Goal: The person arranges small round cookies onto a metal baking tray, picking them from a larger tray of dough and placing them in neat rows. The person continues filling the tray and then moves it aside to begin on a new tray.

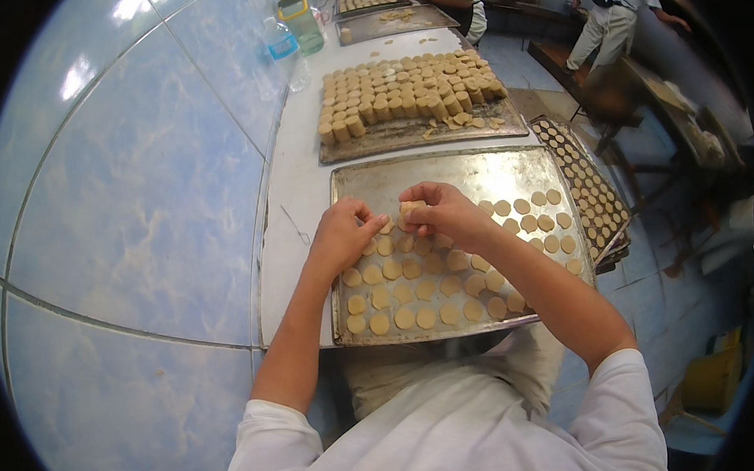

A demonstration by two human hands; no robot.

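A metal baking tray [399,173] lies before me, with rows of small round dough discs [426,318] covering its nearer part and right side. My right hand [449,215] is closed round a short dough cylinder [410,208], held above the tray. Just left of it, my left hand [345,235] has its thumb and fingertips together at a thin dough disc [387,226], low over the tray's left side. Part of that disc is hidden by the fingers.
Behind stands a second tray [339,155] packed with dough cylinders [404,93] and loose slices. Bottles [299,22] stand by the tiled wall at left. Stacked trays of discs [592,186] sit low at right. Two other people are farther off.
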